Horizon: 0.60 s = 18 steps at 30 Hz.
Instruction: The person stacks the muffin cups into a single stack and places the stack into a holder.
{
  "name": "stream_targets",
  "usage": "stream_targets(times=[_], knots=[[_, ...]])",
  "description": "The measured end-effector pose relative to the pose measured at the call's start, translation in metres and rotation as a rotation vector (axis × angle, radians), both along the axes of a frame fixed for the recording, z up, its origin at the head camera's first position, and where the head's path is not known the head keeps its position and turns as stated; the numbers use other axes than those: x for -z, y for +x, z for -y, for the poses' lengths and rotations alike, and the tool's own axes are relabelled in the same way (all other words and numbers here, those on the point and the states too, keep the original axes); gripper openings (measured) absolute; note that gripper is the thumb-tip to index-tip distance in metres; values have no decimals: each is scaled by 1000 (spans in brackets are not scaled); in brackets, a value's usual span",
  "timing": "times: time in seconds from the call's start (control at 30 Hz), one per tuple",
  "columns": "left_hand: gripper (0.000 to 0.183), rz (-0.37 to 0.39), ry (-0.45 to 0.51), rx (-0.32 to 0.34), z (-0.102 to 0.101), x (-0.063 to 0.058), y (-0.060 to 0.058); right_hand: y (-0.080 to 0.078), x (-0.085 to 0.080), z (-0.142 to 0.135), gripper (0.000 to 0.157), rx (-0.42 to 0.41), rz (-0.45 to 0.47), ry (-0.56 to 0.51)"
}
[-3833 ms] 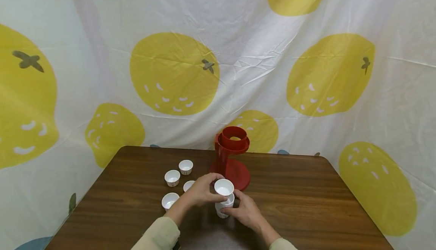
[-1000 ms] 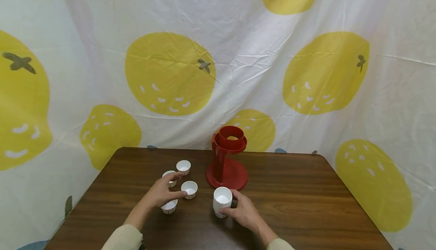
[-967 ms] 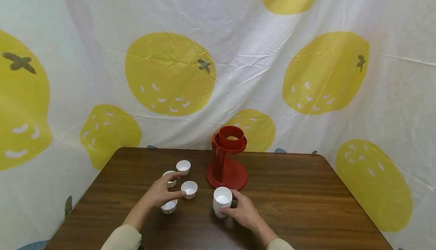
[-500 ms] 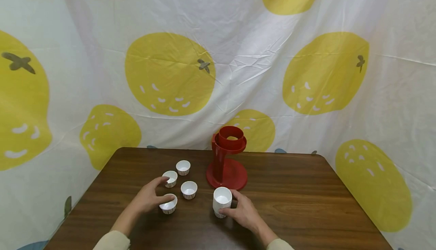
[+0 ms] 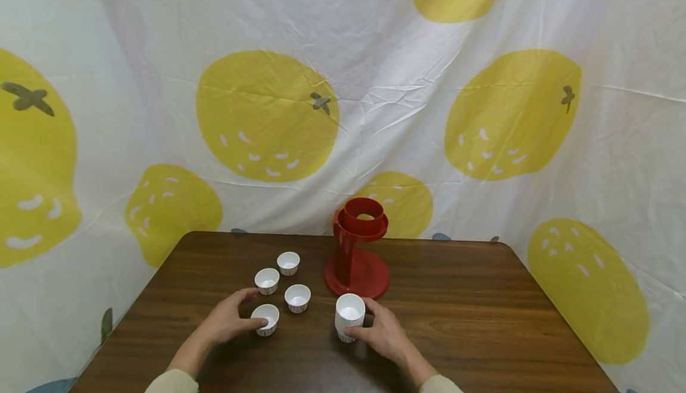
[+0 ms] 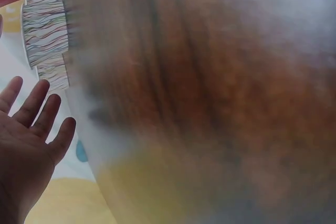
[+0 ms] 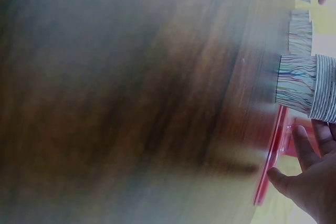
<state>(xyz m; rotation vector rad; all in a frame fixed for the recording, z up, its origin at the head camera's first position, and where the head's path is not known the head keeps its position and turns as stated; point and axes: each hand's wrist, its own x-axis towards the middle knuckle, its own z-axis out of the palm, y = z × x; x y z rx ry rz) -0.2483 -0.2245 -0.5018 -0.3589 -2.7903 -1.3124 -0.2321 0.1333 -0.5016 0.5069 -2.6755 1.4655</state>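
My right hand [image 5: 386, 334] holds a stack of nested white baking cups [image 5: 343, 318], thumb in front and fingers behind. In the right wrist view, the stack [image 7: 296, 82] shows layered rims above a side with coloured wavy lines. My left hand [image 5: 222, 320] reaches around the nearest single baking cup [image 5: 272, 317], its thumb overlapping the rim. Seen from the left wrist, the fingers [image 6: 50, 115] are spread and fairly straight. Other single cups stand just beyond: one cup [image 5: 267, 280] at the left, another cup [image 5: 297, 298] at the right, and the farthest cup [image 5: 288, 262].
A red stand [image 5: 345, 262] with a round base and a ring-shaped top stands behind the stack. The dark wooden table [image 5: 471, 309] ends at a curtain [image 5: 386, 125] printed with lemons.
The upper cup and the stack are now one column in my right hand. My left hand has left the stack and moved left, then back toward me, to the nearest single cup.
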Motion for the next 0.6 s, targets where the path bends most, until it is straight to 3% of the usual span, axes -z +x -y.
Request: stream_targets(times=[0.6], knots=[[75, -10, -55, 37, -2, 7, 7, 1, 0, -1, 65, 4, 14, -3]])
